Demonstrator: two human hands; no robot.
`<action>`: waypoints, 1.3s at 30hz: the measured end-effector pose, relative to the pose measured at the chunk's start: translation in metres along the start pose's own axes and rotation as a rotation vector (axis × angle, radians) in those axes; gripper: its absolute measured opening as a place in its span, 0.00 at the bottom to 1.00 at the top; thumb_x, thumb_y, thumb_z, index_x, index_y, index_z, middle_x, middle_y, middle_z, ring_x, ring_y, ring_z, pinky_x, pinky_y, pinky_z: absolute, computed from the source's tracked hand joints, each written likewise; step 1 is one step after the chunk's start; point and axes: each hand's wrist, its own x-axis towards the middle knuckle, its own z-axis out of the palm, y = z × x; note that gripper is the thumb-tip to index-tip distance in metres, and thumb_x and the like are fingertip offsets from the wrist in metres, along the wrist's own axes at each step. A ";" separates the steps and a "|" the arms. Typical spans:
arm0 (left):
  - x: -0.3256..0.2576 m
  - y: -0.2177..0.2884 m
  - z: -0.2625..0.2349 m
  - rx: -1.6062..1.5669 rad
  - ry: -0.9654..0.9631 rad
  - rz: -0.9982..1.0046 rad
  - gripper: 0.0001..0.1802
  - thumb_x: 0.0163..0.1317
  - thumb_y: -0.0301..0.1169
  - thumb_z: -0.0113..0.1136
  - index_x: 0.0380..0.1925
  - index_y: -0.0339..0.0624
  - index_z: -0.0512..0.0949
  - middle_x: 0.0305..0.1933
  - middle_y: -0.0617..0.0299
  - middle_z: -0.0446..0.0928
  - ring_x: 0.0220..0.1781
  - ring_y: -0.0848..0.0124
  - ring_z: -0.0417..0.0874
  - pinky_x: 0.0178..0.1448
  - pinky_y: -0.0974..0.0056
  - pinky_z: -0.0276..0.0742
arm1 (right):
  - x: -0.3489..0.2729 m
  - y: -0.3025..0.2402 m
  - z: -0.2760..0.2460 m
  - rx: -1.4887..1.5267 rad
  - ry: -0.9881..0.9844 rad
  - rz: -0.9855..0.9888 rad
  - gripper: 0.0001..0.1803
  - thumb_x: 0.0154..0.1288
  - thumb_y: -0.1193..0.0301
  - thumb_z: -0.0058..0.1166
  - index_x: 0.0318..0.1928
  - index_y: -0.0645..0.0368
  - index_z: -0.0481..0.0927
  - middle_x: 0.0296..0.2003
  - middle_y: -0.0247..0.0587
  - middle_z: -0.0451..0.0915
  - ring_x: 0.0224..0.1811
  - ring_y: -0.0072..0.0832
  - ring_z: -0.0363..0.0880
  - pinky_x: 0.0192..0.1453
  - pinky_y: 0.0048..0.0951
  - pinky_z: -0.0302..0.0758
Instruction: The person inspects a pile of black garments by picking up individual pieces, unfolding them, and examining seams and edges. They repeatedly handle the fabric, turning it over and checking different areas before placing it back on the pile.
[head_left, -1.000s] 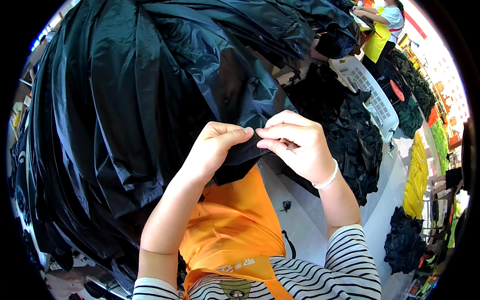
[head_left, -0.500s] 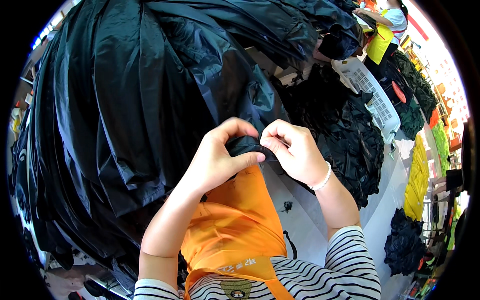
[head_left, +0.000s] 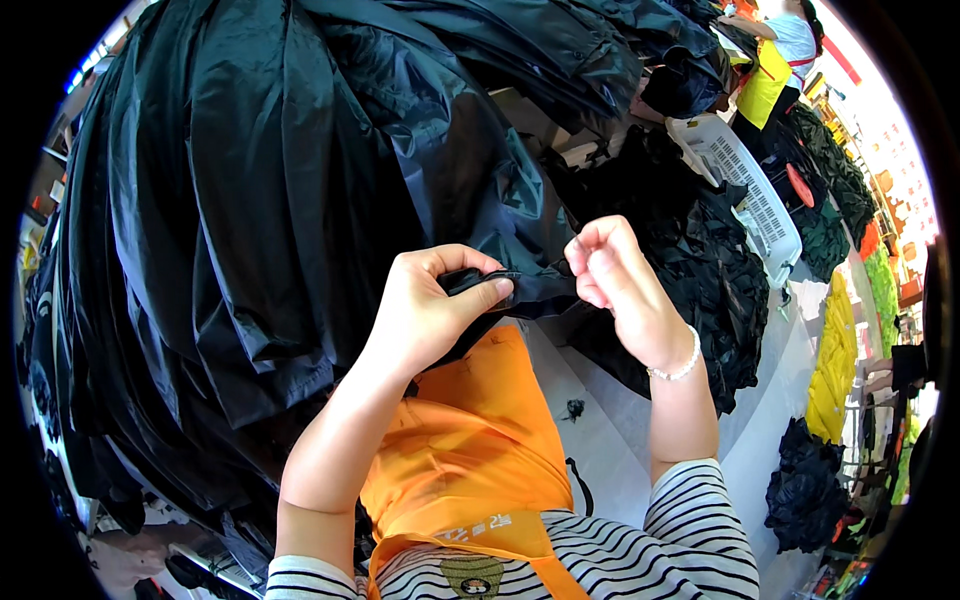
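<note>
The dark fabric edge [head_left: 540,293] lies near the centre of the view, spanning the gap between the hands. At its nine o'clock, the left hand [head_left: 425,310] pinches the folded cloth between thumb and fingers. At three o'clock, the right hand [head_left: 635,300] now stands farther from the left, narrow, fingertips together; whether it grips anything cannot be told. This separation exposes more edge, apparently leaving the left hand as its main support. A white basket [head_left: 762,190] lies toward two o'clock.

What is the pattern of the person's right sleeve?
The sleeve: black stripes on white, in the head view.
</note>
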 end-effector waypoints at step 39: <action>0.000 -0.006 0.008 0.175 -0.033 0.146 0.08 0.51 0.27 0.70 0.29 0.33 0.83 0.21 0.65 0.78 0.22 0.84 0.71 0.29 0.75 0.66 | 0.004 -0.012 0.017 -0.416 -0.116 -0.184 0.08 0.62 0.76 0.62 0.38 0.64 0.77 0.33 0.36 0.76 0.33 0.21 0.79 0.37 0.21 0.76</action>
